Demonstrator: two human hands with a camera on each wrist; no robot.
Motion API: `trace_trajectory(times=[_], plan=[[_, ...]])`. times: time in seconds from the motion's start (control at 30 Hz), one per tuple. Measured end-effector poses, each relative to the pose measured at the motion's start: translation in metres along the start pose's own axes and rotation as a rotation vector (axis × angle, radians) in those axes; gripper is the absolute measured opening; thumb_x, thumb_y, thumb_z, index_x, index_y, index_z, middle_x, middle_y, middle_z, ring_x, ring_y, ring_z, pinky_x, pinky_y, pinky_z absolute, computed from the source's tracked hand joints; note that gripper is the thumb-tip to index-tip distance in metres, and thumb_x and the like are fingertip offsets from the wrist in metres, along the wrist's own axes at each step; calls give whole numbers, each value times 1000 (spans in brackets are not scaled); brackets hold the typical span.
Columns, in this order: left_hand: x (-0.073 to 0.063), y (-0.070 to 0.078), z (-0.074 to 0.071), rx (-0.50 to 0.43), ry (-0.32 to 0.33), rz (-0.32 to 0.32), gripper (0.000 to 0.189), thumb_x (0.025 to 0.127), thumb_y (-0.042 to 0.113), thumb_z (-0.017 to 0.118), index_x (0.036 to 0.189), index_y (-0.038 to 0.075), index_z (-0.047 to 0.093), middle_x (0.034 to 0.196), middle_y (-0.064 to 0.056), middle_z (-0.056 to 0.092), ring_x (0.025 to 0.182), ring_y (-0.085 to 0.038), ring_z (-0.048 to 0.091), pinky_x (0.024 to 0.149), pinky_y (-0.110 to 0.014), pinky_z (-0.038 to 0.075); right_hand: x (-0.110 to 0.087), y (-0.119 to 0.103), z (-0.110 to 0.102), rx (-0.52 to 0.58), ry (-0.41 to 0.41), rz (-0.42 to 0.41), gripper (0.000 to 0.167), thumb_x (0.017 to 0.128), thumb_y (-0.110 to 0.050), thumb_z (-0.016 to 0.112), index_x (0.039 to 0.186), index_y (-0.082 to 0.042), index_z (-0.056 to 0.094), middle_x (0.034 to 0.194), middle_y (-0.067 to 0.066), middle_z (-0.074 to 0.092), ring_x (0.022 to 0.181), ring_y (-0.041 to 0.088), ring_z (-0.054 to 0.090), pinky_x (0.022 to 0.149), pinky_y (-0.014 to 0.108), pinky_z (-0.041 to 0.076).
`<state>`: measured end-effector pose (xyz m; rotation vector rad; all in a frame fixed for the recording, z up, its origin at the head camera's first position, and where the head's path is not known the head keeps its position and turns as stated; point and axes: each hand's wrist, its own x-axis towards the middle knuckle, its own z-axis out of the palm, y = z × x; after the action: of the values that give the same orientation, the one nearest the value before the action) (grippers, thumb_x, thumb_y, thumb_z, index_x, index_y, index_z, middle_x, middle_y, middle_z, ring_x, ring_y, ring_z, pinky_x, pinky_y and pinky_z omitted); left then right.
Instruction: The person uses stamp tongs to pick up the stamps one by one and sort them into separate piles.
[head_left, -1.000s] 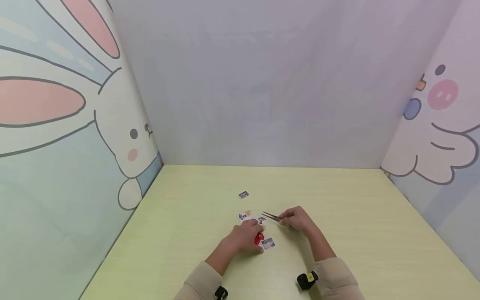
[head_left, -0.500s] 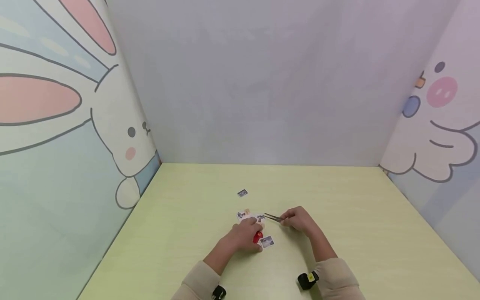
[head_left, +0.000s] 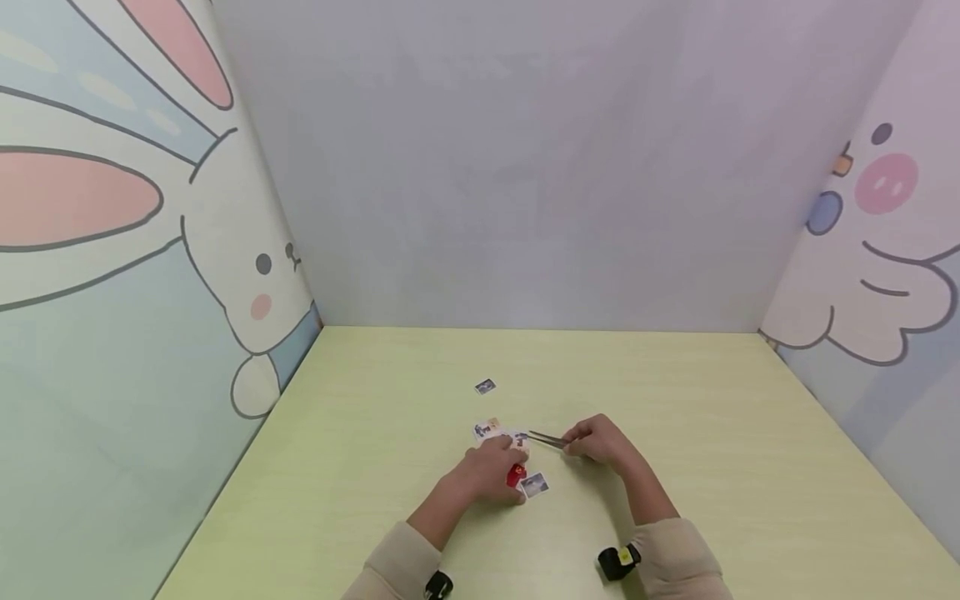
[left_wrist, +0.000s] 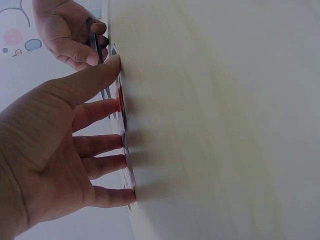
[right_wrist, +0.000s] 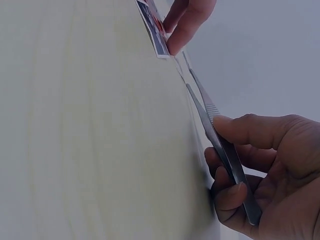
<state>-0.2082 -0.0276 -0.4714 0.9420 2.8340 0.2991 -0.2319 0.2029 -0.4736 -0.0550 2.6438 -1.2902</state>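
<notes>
My left hand [head_left: 487, 473] rests its spread fingertips on a loose cluster of small stamps in the head view. Among them are a red stamp [head_left: 516, 475], a grey picture stamp [head_left: 535, 485] beside the thumb, and a white printed stamp [head_left: 486, 428] beyond the fingers. Part of the cluster is hidden under this hand. My right hand [head_left: 596, 437] pinches metal tweezers [right_wrist: 220, 145] between thumb and fingers. The tweezers' two tips stand slightly apart and point left at the edge of the cluster; whether they touch a stamp I cannot tell.
One stamp [head_left: 485, 387] lies alone farther back on the pale wooden table [head_left: 675, 383]. A grey backdrop [head_left: 525, 167] rises behind the table, and panels with cartoon animals stand at both sides. A black wrist device [head_left: 617, 563] sits by the right sleeve.
The tips of the tweezers have shifted slightly down toward the cluster, with my right hand moving a little. My left hand stays on the stamps. The whole head view has shifted slightly.
</notes>
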Motion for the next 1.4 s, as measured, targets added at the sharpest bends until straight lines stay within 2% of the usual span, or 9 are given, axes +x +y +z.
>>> trace_trajectory(times=[0.1, 0.23, 0.33, 0.53, 0.73, 0.97, 1.17, 1.4], plan=[[0, 0, 1, -2, -6, -2, 52, 74, 40, 75, 121, 22, 62, 116, -1, 52, 94, -14, 46, 69, -32, 43, -4, 1, -5, 15, -23, -29, 11, 76, -6, 71, 86, -2, 71, 79, 3, 60, 68, 18, 50, 59, 29, 41], [-2, 1, 1, -6, -7, -9, 52, 74, 39, 75, 121, 21, 61, 114, 0, 53, 93, -13, 46, 69, -32, 43, -9, 4, -10, 42, -63, -68, 12, 77, -8, 70, 86, -1, 71, 72, 2, 59, 61, 14, 48, 53, 28, 39], [-3, 2, 0, -1, -4, -11, 52, 74, 39, 75, 120, 21, 61, 112, 0, 53, 92, -13, 46, 69, -32, 43, -9, 5, -9, 64, -74, -40, 12, 77, -7, 70, 87, -2, 72, 68, 1, 58, 56, 12, 44, 49, 27, 36], [-4, 3, -1, -12, -4, -1, 49, 74, 38, 75, 119, 23, 60, 110, 1, 52, 91, -13, 45, 69, -33, 43, -7, 4, -3, 37, -56, -3, 12, 77, -6, 71, 89, -3, 72, 68, 1, 58, 56, 13, 44, 49, 27, 35], [-4, 4, 0, -15, -1, -4, 49, 74, 39, 75, 119, 23, 61, 111, 1, 52, 94, -14, 46, 71, -35, 44, -8, 2, 0, 41, -71, -32, 11, 78, -4, 68, 88, -2, 72, 66, 1, 57, 53, 13, 42, 47, 27, 33], [-4, 4, 1, -3, 2, -16, 49, 74, 40, 75, 119, 23, 62, 109, 3, 52, 92, -13, 46, 70, -34, 43, -8, 3, 3, 36, -52, -90, 9, 76, 1, 67, 84, 2, 70, 71, 2, 60, 61, 15, 49, 55, 29, 40], [-5, 3, 1, 4, 16, -12, 49, 73, 40, 75, 117, 23, 63, 112, 2, 53, 94, -13, 46, 69, -33, 42, -8, 3, 2, 34, -45, -106, 8, 77, 1, 66, 83, 3, 70, 71, 2, 60, 61, 16, 49, 55, 30, 40], [-6, -1, 2, -8, 57, 13, 43, 74, 38, 75, 112, 20, 65, 115, 1, 55, 104, -15, 48, 81, -34, 44, -13, -2, -11, 88, -25, -86, 10, 79, 3, 61, 85, 3, 69, 63, 2, 53, 53, 14, 39, 47, 27, 32]])
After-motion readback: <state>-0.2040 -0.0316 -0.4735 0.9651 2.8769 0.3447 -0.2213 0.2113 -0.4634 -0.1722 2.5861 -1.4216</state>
